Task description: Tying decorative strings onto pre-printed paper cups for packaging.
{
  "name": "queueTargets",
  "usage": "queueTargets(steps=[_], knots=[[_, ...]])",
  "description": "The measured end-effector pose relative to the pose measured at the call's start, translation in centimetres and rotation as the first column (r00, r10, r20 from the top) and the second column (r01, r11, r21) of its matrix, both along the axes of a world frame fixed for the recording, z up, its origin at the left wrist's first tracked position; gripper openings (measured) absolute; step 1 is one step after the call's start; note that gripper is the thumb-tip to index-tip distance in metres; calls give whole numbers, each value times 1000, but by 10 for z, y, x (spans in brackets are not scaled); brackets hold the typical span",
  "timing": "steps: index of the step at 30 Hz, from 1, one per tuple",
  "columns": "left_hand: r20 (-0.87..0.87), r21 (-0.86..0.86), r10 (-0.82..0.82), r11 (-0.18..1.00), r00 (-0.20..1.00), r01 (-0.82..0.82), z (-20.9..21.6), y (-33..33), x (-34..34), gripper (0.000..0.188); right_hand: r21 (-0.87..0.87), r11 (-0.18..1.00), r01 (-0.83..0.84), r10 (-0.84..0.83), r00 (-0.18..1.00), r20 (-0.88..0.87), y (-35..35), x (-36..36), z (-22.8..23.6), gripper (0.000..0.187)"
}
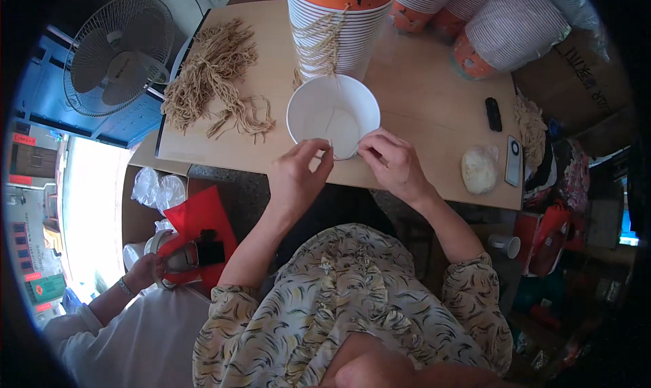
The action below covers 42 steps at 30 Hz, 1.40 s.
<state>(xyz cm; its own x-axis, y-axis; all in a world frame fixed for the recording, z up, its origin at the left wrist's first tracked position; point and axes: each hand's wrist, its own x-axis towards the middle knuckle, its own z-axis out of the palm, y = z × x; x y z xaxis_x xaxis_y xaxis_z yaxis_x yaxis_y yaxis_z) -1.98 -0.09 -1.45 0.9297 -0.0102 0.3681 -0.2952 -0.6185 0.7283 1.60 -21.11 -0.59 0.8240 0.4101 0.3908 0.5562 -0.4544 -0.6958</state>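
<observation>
A white paper bucket [301,122] tilts toward me at the table's near edge, its open mouth facing me. My left hand [298,165] is closed in a pinch at the bucket's near rim, left of its middle; what it pinches is too small to make out. My right hand [393,159] also pinches at the near rim, a little to the right, its fingertips hiding what they hold. A thin line, perhaps a strand, shows inside the bucket. Behind it rises a tall stack of nested buckets [359,45] with tan paper cords [319,49] draped over its side.
A heap of tan cords [210,69] lies on the table's left. More bucket stacks [512,28] stand at the back right. A black object [493,114], a wrapped pale lump [480,169] and a phone [513,161] lie rightward. A fan [122,59] and another person's hand [144,273] are left.
</observation>
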Motion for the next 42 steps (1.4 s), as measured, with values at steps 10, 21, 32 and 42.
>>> queueTargets(steps=[10,21,32,42], knots=[[-117,-363,-286,904,951,227,23,3,36,14,-19,997,-76,77,997,22,9,3,2,11],[-244,-746,-432,655,868,116,17,7,50,13,399,899,-182,382,772,-508,-1,11,2,6],[-351,-719,-647,649,677,248,26,15,46,18,113,965,-236,244,968,-62,15,20,45,9],[-393,-635,-648,705,653,317,33,21,49,21,275,923,-269,384,690,-614,-4,49,40,6]])
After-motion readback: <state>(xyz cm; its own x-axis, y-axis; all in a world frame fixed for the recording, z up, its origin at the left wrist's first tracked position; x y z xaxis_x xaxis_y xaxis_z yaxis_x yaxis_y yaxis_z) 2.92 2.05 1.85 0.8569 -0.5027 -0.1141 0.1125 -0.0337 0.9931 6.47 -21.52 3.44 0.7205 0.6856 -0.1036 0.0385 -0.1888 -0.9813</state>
